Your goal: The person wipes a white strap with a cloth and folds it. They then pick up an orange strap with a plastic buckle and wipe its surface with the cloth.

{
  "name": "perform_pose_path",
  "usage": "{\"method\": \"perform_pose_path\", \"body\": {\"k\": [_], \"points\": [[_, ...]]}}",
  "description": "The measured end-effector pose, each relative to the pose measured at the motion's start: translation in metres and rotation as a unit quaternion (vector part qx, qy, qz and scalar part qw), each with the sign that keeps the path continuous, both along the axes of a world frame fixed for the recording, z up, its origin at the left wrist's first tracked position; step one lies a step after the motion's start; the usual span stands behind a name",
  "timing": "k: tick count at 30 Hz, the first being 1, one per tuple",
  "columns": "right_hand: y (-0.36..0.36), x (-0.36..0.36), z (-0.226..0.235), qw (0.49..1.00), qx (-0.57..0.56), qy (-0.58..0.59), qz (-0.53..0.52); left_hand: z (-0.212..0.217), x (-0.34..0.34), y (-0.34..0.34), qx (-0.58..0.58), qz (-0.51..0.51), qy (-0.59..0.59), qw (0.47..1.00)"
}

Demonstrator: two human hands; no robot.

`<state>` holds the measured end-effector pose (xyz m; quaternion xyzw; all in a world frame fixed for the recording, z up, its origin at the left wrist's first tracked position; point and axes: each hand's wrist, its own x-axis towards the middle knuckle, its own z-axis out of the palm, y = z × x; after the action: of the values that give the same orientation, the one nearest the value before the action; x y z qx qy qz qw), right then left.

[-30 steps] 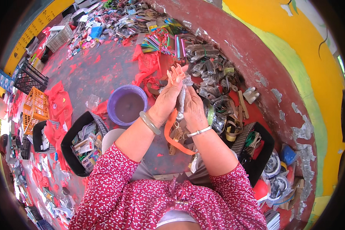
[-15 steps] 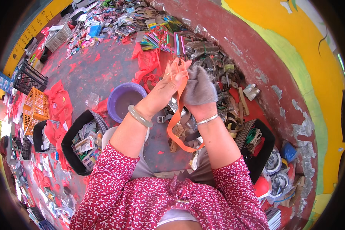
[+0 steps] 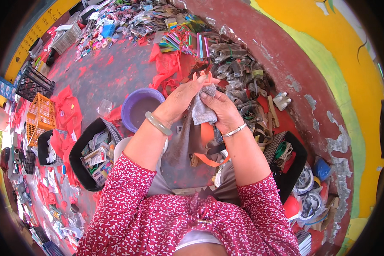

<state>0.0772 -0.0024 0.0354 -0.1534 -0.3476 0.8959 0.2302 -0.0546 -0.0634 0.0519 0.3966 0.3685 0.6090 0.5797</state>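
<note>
My left hand (image 3: 178, 101), with a pale bangle at its wrist, is closed on an orange strap (image 3: 207, 133). Bits of orange show at its fingertips, and the strap's lower end loops down below my hands. A grey cloth (image 3: 204, 112) is gripped in my right hand (image 3: 226, 112), thumb on top, and is pressed up against the left hand's fingers. Part of the cloth hangs down, blurred by motion. How the strap runs beneath the cloth is hidden.
A purple basin (image 3: 141, 109) of murky water stands left of my hands. Black boxes of goods sit by my left knee (image 3: 87, 153) and right knee (image 3: 291, 164). Belts, several in plastic wrap (image 3: 234, 70), are heaped along the red wall. Further left is an orange crate (image 3: 41, 112).
The cloth in my right hand has moved left and down, from beside the strap to over it against my left hand. Part of it now hangs lower.
</note>
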Motion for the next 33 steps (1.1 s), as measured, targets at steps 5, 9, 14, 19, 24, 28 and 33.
{"method": "perform_pose_path", "body": {"k": [5, 9, 14, 19, 24, 28, 33], "points": [[0.001, 0.000, -0.002, 0.999, 0.029, -0.027, 0.009, 0.003, 0.005, -0.002, -0.010, 0.076, -0.002, 0.997], [0.003, -0.001, -0.003, 0.998, 0.002, -0.041, 0.039, -0.001, 0.000, 0.000, -0.047, 0.021, -0.050, 0.997], [-0.003, -0.009, -0.007, 0.998, 0.027, -0.052, -0.011, -0.008, 0.005, 0.006, -0.059, 0.108, -0.006, 0.992], [0.001, -0.007, -0.001, 0.999, 0.008, -0.026, 0.038, -0.002, 0.007, 0.003, -0.009, 0.112, -0.008, 0.994], [-0.006, -0.010, 0.003, 0.998, 0.049, -0.041, 0.026, -0.003, 0.011, 0.001, 0.033, 0.154, -0.091, 0.983], [-0.008, -0.011, 0.004, 0.996, 0.075, -0.032, 0.040, -0.006, 0.008, 0.001, 0.047, 0.169, -0.108, 0.979], [-0.008, -0.007, 0.005, 0.991, 0.105, -0.053, 0.057, -0.001, 0.009, -0.001, 0.060, 0.189, -0.096, 0.975]]}}
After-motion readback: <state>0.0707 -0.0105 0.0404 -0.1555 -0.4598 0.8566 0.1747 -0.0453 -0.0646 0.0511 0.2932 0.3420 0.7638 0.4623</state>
